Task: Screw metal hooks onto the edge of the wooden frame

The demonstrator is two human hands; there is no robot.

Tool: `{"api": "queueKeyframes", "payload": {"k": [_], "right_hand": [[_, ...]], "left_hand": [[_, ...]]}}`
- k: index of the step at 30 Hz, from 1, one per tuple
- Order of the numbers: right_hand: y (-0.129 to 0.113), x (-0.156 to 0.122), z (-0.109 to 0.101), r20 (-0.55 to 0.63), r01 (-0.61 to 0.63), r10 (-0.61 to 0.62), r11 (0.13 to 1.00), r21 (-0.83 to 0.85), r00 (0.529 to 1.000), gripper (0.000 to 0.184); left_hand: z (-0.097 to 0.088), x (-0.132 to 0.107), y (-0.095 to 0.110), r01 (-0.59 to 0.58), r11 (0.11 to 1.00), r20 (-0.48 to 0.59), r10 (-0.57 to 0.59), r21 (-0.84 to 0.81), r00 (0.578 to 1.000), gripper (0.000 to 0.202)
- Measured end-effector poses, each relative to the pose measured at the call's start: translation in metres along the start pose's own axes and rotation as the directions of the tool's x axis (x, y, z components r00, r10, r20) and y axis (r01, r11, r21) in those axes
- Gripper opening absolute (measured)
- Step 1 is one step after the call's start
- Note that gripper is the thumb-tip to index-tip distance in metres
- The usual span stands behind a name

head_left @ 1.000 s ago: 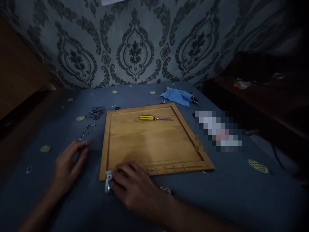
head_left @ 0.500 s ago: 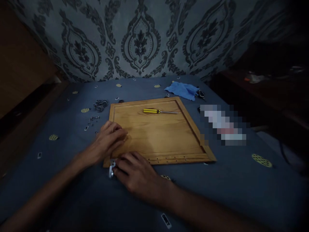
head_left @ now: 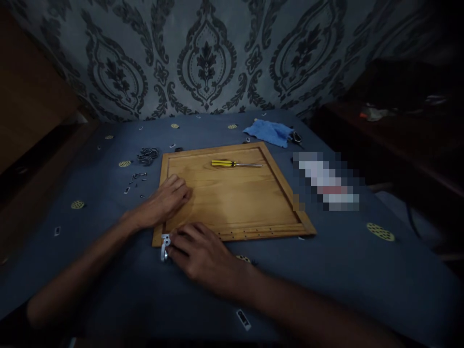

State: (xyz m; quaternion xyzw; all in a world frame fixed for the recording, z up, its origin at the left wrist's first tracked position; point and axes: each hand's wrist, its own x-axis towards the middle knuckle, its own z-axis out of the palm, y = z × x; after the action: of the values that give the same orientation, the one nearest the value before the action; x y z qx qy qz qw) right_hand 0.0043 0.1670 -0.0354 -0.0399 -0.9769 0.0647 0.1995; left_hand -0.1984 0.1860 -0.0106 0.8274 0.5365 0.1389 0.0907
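Note:
A framed wooden panel [head_left: 232, 198] lies flat, with a row of small holes along its near edge. At its near left corner is a silver metal bracket [head_left: 165, 246] with holes in its plate, partly sticking out past the edge. My right hand [head_left: 206, 258] pinches this bracket between thumb and fingers from the right. Over the left part of the panel my left hand [head_left: 168, 200] is closed, fingers curled in; whatever they hold, if anything, is hidden. A yellow-and-black screwdriver [head_left: 235, 164] rests on the far half of the panel.
Left of the panel lie several small screws [head_left: 138, 177] and a heap of dark metal pieces [head_left: 148, 155] on the blue patterned sheet [head_left: 108, 217]. A blue cloth [head_left: 270, 132] is at the far right, near a blurred-out item [head_left: 326, 183]. A patterned wall [head_left: 206, 58] stands behind.
My left hand's fingers have curled in more tightly over the panel. My right hand stays at the bracket, of which more now shows. The whole view has shifted slightly.

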Motion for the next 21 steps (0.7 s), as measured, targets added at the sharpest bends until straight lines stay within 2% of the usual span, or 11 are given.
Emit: {"api": "queueKeyframes", "payload": {"k": [3, 7, 8, 9, 11, 12, 13, 15, 18, 21], "right_hand": [[0.0, 0.0, 0.001, 0.003, 0.004, -0.004, 1.0, 0.004, 1.0, 0.016], [0.0, -0.001, 0.002, 0.005, -0.006, 0.006, 1.0, 0.025, 1.0, 0.018], [0.0, -0.001, 0.001, 0.006, -0.007, 0.007, 1.0, 0.029, 1.0, 0.018], [0.0, -0.001, 0.001, 0.009, -0.005, 0.005, 0.999, 0.031, 1.0, 0.018], [0.0, -0.001, 0.001, 0.014, -0.002, 0.002, 1.0, 0.03, 1.0, 0.018], [0.0, -0.001, 0.002, 0.014, -0.003, 0.002, 1.0, 0.026, 1.0, 0.017], [0.0, 0.0, 0.002, 0.012, -0.004, 0.004, 1.0, 0.023, 1.0, 0.017], [0.0, 0.0, 0.002, 0.008, -0.006, 0.006, 1.0, 0.02, 1.0, 0.017], [0.001, 0.001, 0.002, 0.007, -0.003, 0.003, 1.0, 0.022, 1.0, 0.017], [0.0, 0.001, 0.001, 0.011, -0.001, 0.001, 1.0, 0.01, 1.0, 0.017]], "left_hand": [[-0.027, -0.026, 0.0, 0.102, 0.994, -0.066, -0.1, 0.031, 0.993, 0.026], [-0.064, -0.09, -0.008, 0.299, 0.945, -0.127, -0.283, 0.131, 0.951, 0.026], [-0.069, -0.105, -0.01, 0.404, 0.867, -0.129, -0.382, 0.291, 0.915, 0.03], [-0.072, -0.117, -0.01, 0.49, 0.796, -0.19, -0.451, 0.357, 0.872, 0.031], [-0.07, -0.128, -0.008, 0.565, 0.721, -0.259, -0.502, 0.401, 0.825, 0.033], [-0.067, -0.126, -0.005, 0.554, 0.732, -0.259, -0.49, 0.396, 0.832, 0.034], [-0.062, -0.119, -0.001, 0.515, 0.766, -0.231, -0.461, 0.383, 0.857, 0.033], [-0.051, -0.093, 0.007, 0.285, 0.911, -0.076, -0.275, 0.298, 0.958, 0.029], [-0.032, -0.046, 0.012, 0.116, 0.938, 0.03, -0.133, 0.326, 0.991, 0.026], [-0.021, -0.015, 0.007, 0.055, 0.93, 0.069, -0.086, 0.364, 0.994, 0.022]]}}
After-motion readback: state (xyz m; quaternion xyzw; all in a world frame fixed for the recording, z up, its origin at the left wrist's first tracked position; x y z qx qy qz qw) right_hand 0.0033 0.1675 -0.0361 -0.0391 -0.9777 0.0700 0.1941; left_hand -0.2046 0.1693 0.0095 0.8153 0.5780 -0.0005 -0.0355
